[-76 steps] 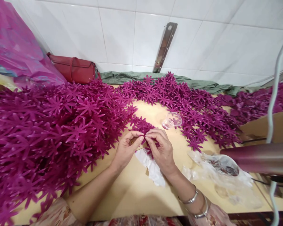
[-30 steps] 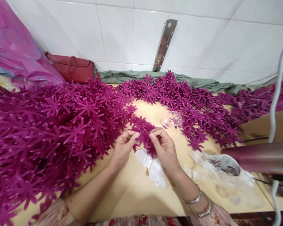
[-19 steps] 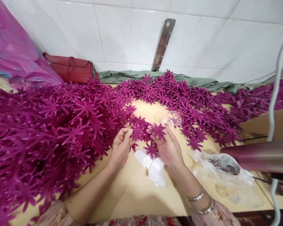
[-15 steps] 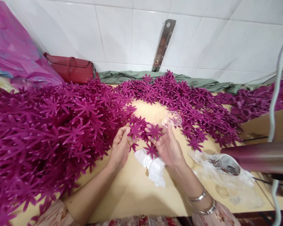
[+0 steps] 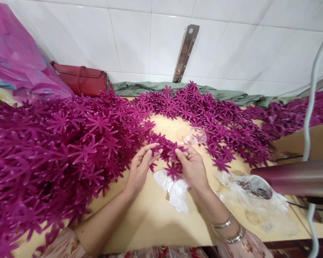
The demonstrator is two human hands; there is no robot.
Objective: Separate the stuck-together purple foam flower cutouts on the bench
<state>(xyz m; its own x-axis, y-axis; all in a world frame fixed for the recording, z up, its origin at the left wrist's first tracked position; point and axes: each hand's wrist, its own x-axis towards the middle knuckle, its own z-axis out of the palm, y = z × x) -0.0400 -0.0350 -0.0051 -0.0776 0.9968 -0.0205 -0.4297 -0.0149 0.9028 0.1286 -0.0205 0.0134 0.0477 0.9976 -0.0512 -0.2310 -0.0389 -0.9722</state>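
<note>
My left hand (image 5: 140, 167) and my right hand (image 5: 193, 166) meet over the yellow table (image 5: 156, 218), each pinching magenta flower-shaped cut-outs (image 5: 170, 150) between thumb and fingers. More loose flowers lie just under the fingers, one flower (image 5: 172, 170) resting on a crumpled white tissue (image 5: 174, 190). A large heap of the same magenta flowers (image 5: 56, 143) fills the left side and touches my left hand's far edge.
A band of flowers (image 5: 218, 122) curves along the back. A small clear cup (image 5: 196, 136) lies beyond my right hand. Clear plastic bags (image 5: 255, 197) lie at right beside a metal tube (image 5: 293, 177). A red bag (image 5: 80, 79), pink plastic (image 5: 13, 57) and grey cable (image 5: 309, 125) stand around.
My hands first pinched together at one spot, then turned palms up and spread two flowers apart. Now they have closed back toward each other over the flowers.
</note>
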